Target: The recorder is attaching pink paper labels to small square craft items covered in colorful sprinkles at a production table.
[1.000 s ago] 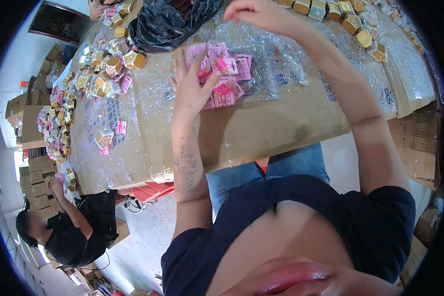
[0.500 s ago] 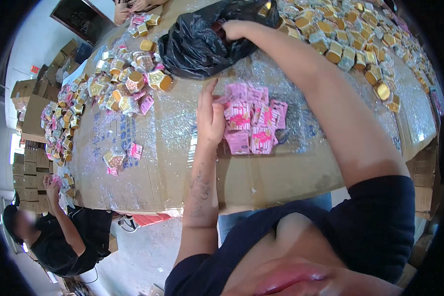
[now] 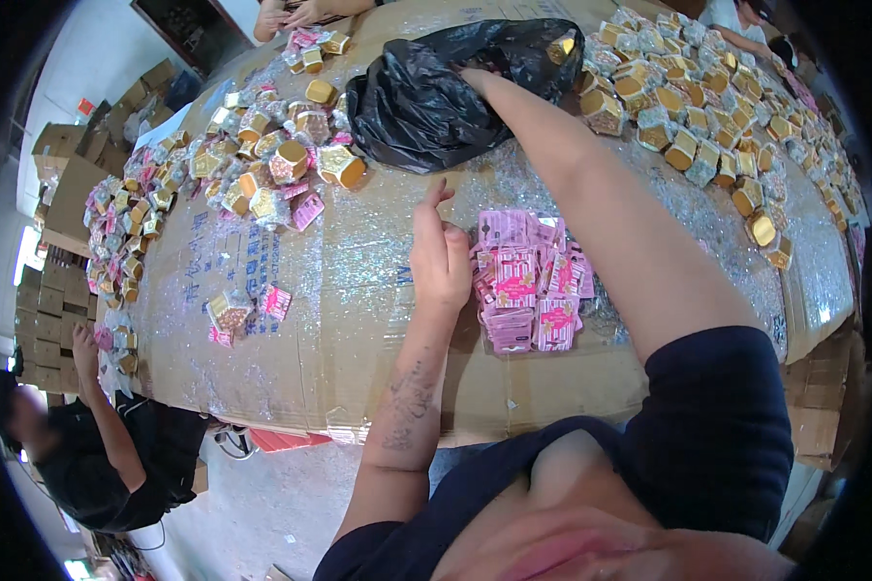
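Note:
A pile of small flat pink packets (image 3: 515,281) lies on the cardboard-covered table (image 3: 349,320) in front of me. Along its left side rests my left hand (image 3: 443,254), on edge with its fingers extended and nothing gripped. My right arm reaches forward over the packets to a crumpled black plastic bag (image 3: 412,107). Inside the bag's opening, my right hand (image 3: 479,81) is mostly hidden; its fingers, and anything they hold, do not show. A gold piece (image 3: 560,48) sits at the bag's right end.
Wrapped gold pieces with pink packets (image 3: 262,160) are heaped at left; more gold pieces (image 3: 698,107) cover the far right. A lone wrapped piece (image 3: 229,312) lies left beside a pink packet (image 3: 275,302). Co-workers sit around the table, one (image 3: 97,445) at lower left.
My view has shifted, so the table's things appear lower and farther right. My right hand has gone deeper into the black bag. The left hand stays beside the packets.

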Demonstrator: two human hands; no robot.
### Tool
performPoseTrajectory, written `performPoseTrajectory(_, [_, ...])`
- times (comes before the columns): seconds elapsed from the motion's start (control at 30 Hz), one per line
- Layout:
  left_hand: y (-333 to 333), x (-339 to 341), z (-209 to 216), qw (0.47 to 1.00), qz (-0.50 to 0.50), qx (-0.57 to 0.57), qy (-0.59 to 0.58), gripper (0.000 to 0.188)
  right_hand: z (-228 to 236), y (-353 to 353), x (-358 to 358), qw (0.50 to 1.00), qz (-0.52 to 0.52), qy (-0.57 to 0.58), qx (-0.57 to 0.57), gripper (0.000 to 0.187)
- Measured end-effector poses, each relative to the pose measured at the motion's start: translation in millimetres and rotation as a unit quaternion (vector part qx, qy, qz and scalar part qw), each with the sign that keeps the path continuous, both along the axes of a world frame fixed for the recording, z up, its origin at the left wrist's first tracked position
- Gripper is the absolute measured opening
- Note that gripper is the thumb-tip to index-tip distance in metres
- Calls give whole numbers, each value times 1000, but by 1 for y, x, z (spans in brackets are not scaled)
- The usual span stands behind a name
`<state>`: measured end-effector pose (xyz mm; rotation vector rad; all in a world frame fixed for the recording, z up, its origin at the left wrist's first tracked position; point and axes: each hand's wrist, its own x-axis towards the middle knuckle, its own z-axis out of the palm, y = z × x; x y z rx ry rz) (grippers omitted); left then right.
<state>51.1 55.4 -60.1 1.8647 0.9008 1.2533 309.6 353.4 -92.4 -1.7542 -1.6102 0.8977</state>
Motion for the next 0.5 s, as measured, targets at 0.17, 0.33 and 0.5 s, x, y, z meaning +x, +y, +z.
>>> performPoseTrajectory(0.17, [1, 24, 9, 998, -20, 48, -47, 58, 13, -11, 62, 940, -51, 334, -41, 47])
performPoseTrajectory(0.33, [12, -19, -4, 995, 47, 86, -7, 51, 80, -79, -39, 929, 36, -237, 282, 21])
performPoseTrajectory(0.5, [14, -5, -6, 997, 19, 69, -26, 50, 127, -132, 0, 994, 43, 75, 60, 19])
